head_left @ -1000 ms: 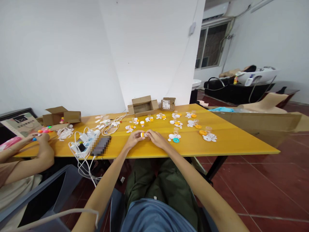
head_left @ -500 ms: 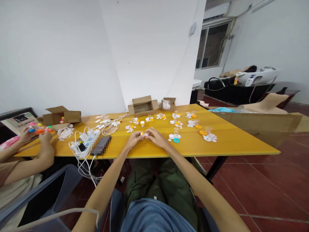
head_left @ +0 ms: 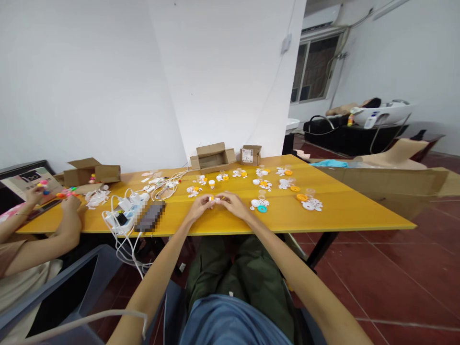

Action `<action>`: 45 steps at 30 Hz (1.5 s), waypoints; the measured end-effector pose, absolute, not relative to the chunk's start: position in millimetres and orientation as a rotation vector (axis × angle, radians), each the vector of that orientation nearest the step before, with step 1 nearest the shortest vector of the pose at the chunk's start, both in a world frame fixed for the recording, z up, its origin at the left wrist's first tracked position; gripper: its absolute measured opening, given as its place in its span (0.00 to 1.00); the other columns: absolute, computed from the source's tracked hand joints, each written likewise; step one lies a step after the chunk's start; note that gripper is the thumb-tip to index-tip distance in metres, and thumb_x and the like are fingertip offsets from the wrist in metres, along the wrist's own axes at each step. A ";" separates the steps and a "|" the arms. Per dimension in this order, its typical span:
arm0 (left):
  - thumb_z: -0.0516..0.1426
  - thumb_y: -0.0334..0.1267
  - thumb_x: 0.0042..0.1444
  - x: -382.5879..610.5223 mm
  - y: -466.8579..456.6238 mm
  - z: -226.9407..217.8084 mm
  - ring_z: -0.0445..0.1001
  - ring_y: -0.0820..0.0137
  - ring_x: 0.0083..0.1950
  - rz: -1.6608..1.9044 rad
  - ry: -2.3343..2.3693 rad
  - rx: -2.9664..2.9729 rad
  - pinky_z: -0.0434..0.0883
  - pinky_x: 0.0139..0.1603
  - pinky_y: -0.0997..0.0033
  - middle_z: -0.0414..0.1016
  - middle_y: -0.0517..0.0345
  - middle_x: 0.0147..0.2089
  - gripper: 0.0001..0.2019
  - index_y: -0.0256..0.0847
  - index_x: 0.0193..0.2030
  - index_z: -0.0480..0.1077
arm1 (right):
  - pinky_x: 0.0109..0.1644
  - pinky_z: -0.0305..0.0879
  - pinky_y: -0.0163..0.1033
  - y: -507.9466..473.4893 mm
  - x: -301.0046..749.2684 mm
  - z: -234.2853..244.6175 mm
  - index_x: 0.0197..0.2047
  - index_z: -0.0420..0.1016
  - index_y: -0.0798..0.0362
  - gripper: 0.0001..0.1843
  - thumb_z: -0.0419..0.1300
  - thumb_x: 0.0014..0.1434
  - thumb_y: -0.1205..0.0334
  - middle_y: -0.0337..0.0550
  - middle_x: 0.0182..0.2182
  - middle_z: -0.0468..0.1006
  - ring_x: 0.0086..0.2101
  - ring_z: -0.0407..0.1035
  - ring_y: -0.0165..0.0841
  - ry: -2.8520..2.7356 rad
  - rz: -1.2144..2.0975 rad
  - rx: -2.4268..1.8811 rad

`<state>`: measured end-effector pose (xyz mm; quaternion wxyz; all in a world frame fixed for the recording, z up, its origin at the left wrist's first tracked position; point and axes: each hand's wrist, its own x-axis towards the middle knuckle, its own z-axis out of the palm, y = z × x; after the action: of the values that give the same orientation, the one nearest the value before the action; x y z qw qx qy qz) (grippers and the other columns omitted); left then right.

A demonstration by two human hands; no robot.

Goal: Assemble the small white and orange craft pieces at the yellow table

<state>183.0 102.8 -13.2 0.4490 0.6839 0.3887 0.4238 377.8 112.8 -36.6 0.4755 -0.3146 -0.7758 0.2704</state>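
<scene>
Close to the table's front edge, my left hand (head_left: 200,206) pinches a small white and orange plastic part (head_left: 212,198). My right hand (head_left: 232,204) meets it from the other side, its fingertips closed at a tiny white piece that they mostly cover. Just beyond the hands stands a small white cup with an orange rim (head_left: 212,184). To the right of my right hand lie white discs with a teal ring (head_left: 262,209). Farther right is a cluster of white gear-like pieces (head_left: 312,204) with an orange ring (head_left: 302,197).
Several more clusters of small parts (head_left: 265,184) lie across the yellow table (head_left: 352,211). Two cardboard boxes (head_left: 212,159) stand at the back. Left are a power strip (head_left: 131,213), cables and a blurred dark device (head_left: 151,216). A co-worker's hands (head_left: 71,203) hold colourful pieces at far left.
My right hand's fingers have shifted slightly around the small part; my left hand stays nearly still. At far left the co-worker's hands have moved, lifting the colourful pieces slightly apart.
</scene>
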 end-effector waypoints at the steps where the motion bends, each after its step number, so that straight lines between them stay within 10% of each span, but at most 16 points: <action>1: 0.69 0.53 0.47 183.2 102.3 -13.0 0.76 0.68 0.35 1.056 0.958 1.683 0.73 0.42 0.67 0.81 0.55 0.38 0.22 0.40 0.43 0.79 | 0.41 0.73 0.41 113.2 377.5 -36.6 0.45 0.81 0.50 0.11 0.60 0.64 0.58 0.43 0.38 0.80 0.34 0.74 0.34 -1.892 0.693 -0.780; 29: 0.62 0.62 0.53 185.8 102.5 -10.8 0.71 0.70 0.29 1.017 0.981 1.697 0.69 0.35 0.69 0.72 0.59 0.24 0.24 0.39 0.30 0.76 | 0.48 0.71 0.43 108.2 378.5 -37.6 0.44 0.79 0.48 0.09 0.62 0.61 0.67 0.43 0.40 0.76 0.40 0.72 0.37 -1.907 0.504 -0.611; 45: 0.68 0.55 0.48 184.4 100.2 -9.9 0.73 0.70 0.33 1.045 0.942 1.719 0.71 0.38 0.70 0.78 0.58 0.34 0.21 0.40 0.40 0.79 | 0.46 0.71 0.42 109.9 376.6 -36.3 0.44 0.81 0.48 0.08 0.60 0.64 0.60 0.44 0.38 0.81 0.39 0.74 0.37 -1.914 0.541 -0.738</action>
<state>184.4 100.2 -9.9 0.4443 0.6934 0.3798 0.4214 376.6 109.9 -36.3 0.4883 -0.3035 -0.7874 0.2225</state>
